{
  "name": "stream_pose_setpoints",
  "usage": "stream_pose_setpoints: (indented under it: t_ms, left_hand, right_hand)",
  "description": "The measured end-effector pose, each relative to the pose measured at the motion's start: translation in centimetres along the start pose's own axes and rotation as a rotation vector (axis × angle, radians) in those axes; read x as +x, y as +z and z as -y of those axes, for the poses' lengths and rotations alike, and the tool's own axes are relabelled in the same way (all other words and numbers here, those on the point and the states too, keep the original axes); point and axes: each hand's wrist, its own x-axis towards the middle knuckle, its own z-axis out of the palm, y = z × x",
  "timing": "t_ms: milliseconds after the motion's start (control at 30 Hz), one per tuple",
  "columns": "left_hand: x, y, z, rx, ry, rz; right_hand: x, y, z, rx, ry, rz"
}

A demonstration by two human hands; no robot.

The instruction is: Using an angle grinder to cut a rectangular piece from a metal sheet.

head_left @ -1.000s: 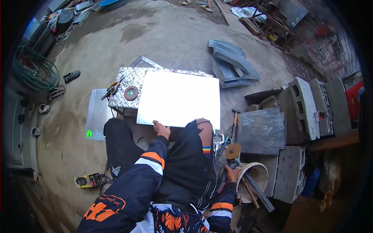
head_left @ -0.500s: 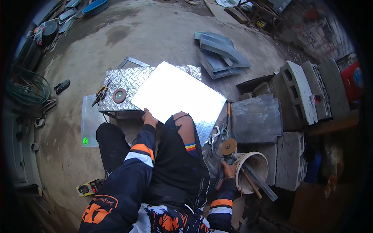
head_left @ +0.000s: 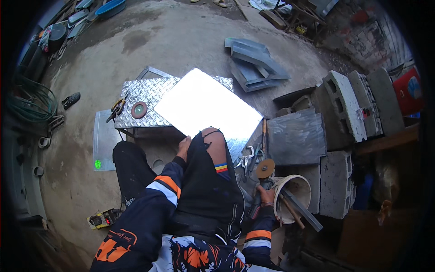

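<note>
Diamond-plate bench (head_left: 152, 90) beneath bright sheet (head_left: 210, 106) and round disc (head_left: 139, 110)

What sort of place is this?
Probably a makeshift metalworking yard: the right hand grips an angle grinder, a bright sheet lies partly on a tread-plate bench, and bent metal pieces lie on the floor.

Your right knee (head_left: 216, 147) hides part of the bright sheet (head_left: 210, 106), which covers part of the patterned bench (head_left: 152, 90). Whether your left hand (head_left: 184, 146) grips the sheet's near edge can't be told. Nearer you than the sheet, your right hand (head_left: 267, 196) hides some of the grinder (head_left: 266, 183). Beyond the sheet, far left, the blue basin (head_left: 110, 9) is cropped.
</note>
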Motion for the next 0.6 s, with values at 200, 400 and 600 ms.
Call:
stream_pose_setpoints:
  t_ms: [200, 400, 600]
  left_hand:
    - [0.6, 1.7, -10.2, -0.553, -0.621, -0.231]
    - [-3.6, -1.4, -9.4, -0.648, -0.246, 0.120]
    - [-3.4, -0.4, -8.7, -0.247, 0.194, 0.099]
  right_hand:
    - [-0.4, -1.8, -2.1, 0.115, 0.016, 0.008]
    - [-0.1, 0.3, -1.1, -0.073, -0.108, -0.087]
    - [0.1, 0.8, -0.9, -0.173, -0.075, 0.005]
